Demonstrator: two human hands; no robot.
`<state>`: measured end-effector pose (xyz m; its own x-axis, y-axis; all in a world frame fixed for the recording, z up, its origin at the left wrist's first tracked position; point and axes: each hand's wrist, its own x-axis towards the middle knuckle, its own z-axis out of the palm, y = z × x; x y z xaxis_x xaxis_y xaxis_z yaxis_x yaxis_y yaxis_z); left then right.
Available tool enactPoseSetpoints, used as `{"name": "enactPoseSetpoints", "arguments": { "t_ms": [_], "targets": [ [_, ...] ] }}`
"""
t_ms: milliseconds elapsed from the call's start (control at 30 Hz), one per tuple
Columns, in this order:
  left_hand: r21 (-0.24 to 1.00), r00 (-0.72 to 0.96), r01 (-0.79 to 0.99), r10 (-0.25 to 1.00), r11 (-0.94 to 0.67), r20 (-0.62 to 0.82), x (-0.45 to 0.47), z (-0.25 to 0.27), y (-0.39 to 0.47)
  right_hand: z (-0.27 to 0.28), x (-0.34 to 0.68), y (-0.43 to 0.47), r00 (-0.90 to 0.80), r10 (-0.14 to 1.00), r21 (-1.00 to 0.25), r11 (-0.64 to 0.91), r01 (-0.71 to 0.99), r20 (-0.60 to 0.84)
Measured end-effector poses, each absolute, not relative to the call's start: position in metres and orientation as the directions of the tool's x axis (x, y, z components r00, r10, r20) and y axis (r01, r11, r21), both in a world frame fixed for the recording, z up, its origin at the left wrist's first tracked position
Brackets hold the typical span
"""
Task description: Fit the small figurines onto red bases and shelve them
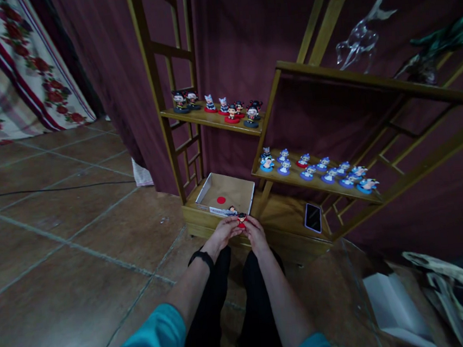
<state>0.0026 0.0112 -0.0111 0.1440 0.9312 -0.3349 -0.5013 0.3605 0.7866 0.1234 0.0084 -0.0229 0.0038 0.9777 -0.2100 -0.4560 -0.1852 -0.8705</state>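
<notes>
- Small held plastic-looking figurine: red body and base, black hair.
- Open rectangular cardboard box: whitish outside, tan inside.
- Flat round disc: plain red.
- Squat figurines on the upper-left shelf: black, red and white, on red or dark bases.
- Small figurines on the lower-right shelf: mostly blue, violet and white, one with a red base.
- Latticed wooden shelf unit: yellowish brown.
- Flat rectangular phone: black screen, lilac edge.
- Hanging fabric curtain: plain dark plum.
- Draped cloth: whitish with red roses and dark red stripes.
- Square floor tiles: brown, paler joints.
- Fabric sleeves: teal.
</notes>
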Motion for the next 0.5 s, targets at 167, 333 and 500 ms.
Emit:
{"name": "enactPoseSetpoints", "arguments": {
  "t_ms": [167,333,500],
  "targets": [
    [0.788,0.130,-0.498,0.930,0.361,-0.344,0.0038,-0.0108,0.0109,-0.0239,0.1222,0.0082,0.009,0.990,-0.913,-0.125,-0.388,-0.140],
    [0.793,0.101,-0.495,0.930,0.354,-0.353,0.0040,-0.0105,0.0099,-0.0198,0.1185,0.0065,0.062,0.993,-0.942,-0.077,-0.327,-0.103],
    [0.806,0.112,-0.479,0.935,0.348,-0.337,0.0057,-0.0106,0.0096,-0.0226,0.1181,0.0085,0.074,0.996,-0.959,-0.036,-0.280,-0.059]
  ]
}}
